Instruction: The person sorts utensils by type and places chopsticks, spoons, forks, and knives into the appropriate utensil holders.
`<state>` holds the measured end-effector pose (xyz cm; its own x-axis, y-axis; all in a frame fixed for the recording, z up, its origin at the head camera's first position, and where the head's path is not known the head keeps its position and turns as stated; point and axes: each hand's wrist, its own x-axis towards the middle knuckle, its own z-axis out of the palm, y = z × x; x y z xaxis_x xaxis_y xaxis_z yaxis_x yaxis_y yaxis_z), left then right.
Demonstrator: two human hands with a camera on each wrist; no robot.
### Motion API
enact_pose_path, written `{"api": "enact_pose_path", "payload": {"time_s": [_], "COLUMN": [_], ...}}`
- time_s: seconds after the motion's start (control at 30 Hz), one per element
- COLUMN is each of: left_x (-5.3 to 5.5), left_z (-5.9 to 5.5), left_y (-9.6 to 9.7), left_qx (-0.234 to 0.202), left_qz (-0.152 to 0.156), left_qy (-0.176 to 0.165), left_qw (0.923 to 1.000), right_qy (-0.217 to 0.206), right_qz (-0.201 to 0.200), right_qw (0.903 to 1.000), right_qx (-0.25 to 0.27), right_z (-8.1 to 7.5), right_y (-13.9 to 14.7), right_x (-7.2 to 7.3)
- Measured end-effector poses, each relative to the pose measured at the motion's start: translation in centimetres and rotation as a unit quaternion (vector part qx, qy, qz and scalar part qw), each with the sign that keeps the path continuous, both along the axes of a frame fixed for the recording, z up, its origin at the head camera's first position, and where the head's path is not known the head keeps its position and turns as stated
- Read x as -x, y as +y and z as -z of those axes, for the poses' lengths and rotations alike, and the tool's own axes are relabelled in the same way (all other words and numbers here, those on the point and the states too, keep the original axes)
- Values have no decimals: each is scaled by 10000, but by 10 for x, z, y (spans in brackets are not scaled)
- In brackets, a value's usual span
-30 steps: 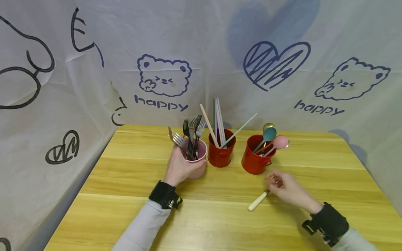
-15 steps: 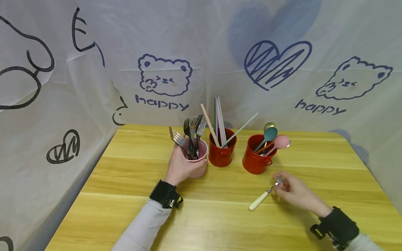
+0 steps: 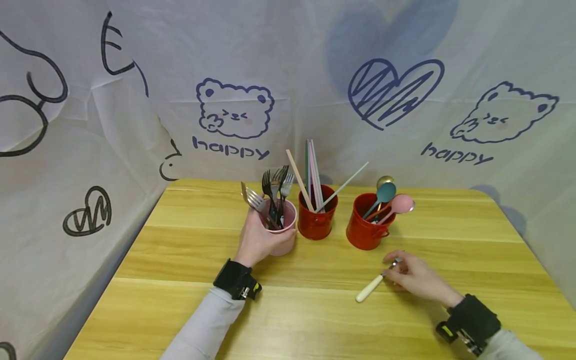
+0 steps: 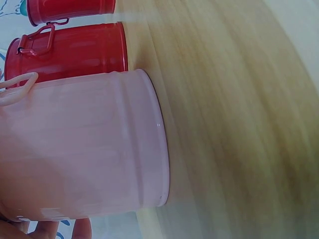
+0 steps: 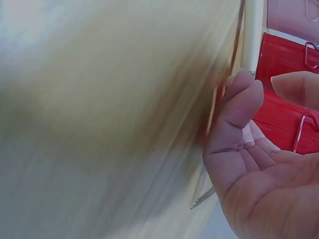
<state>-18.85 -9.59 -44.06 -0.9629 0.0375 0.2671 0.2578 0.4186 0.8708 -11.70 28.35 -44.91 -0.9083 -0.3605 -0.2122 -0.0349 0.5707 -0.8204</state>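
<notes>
My left hand [image 3: 263,240] grips the side of a pink bucket [image 3: 282,245], which stands upright on the wooden table. Several forks [image 3: 275,187] poke out of it, tines up; one leans out over the left rim. In the left wrist view, fingertips [image 4: 81,230] show beyond the bucket's wall. To the right lies a fork with a cream handle [image 3: 370,289]. My right hand [image 3: 416,277] is at its neck with bent fingers. The right wrist view shows the thumb [image 5: 294,88] apart from the other fingers, and the tines [image 5: 200,200] partly hidden behind the hand.
Next to the pink bucket, a red bucket [image 3: 315,227] holds several chopsticks [image 3: 317,172]. A second red bucket [image 3: 365,236] with several spoons [image 3: 401,203] stands further right. A white cloth with drawings [image 3: 310,65] hangs behind the table [image 3: 292,320].
My right hand draws back slightly to the right, baring the fork's head, then returns left over it. The fork and my left hand on the pink bucket stay in place.
</notes>
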Motion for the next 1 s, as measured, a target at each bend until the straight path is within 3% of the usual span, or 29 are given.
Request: {"api": "enact_pose_path", "payload": {"time_s": [0.3,0.5,0.8,1.0], "left_x": [0,0,0,1], "left_z": [0,-1,-2,0], "left_y": [1,0,1,0], "left_qx": [-66,-20,-56,-35], "left_qz": [51,49,70,68], "left_qy": [-14,-64,20,100], "left_qw": [10000,10000,10000,9999], "right_qy": [-376,-243,-468,-258], "right_qz": [96,74,113,39], "right_qw": [9992,9996,9988,9995], "right_qx": [-70,-114,42,164], "right_z": [1,0,2,4], "right_y": [-2,-3,-4,-2], "right_x": [8,9,7,4]}}
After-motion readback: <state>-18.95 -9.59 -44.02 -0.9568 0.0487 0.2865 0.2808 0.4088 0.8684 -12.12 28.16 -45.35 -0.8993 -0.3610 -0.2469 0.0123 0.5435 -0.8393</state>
